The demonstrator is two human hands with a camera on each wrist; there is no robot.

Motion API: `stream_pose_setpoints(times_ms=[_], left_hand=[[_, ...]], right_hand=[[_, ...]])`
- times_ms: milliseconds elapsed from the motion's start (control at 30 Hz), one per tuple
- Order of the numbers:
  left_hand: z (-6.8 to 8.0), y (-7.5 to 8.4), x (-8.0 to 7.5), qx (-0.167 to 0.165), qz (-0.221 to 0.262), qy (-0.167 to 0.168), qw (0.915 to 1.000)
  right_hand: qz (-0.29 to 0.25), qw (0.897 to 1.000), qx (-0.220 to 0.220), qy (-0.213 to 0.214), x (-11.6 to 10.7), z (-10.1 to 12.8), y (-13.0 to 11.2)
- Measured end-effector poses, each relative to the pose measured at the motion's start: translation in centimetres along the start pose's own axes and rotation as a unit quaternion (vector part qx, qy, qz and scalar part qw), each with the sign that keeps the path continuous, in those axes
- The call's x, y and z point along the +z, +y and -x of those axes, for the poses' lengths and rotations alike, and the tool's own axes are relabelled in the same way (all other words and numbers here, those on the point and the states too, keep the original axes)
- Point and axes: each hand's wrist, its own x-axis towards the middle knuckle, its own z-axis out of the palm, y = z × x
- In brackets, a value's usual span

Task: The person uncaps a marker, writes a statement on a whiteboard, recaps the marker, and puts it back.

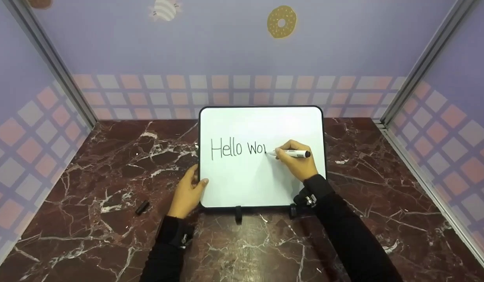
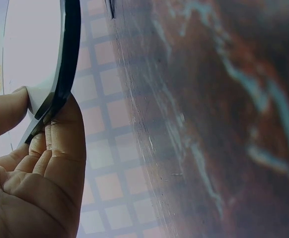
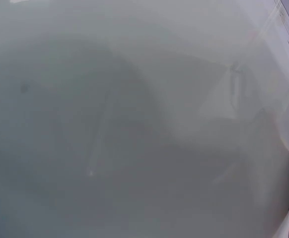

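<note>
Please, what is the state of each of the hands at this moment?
Left hand: holding the whiteboard by its left edge.
Right hand: closed, holding the marker.

A dark red, white-veined marbled tabletop point(image 1: 89, 229) spans the head view's lower half, carrying a small black cap point(image 1: 142, 207) at lower left and a whiteboard point(image 1: 234, 182) on black supports point(image 1: 238, 216) near centre.

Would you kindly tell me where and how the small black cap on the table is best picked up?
I'd pinch the small black cap across its long sides at mid-length, coming from above: it lies slanted on its side on the table, long sides apparently exposed. The left hand is nearer, but it grips the whiteboard.
</note>
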Motion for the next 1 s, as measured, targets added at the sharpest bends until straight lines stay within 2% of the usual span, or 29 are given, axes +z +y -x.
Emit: stream_pose_setpoints(times_ms=[1000], left_hand=[[0.03,-0.06,0.06,-0.003,0.001,-0.002,1.0]], right_hand=[[-0.037,0.999,0.011,0.037,0.45,-0.83,0.2]])
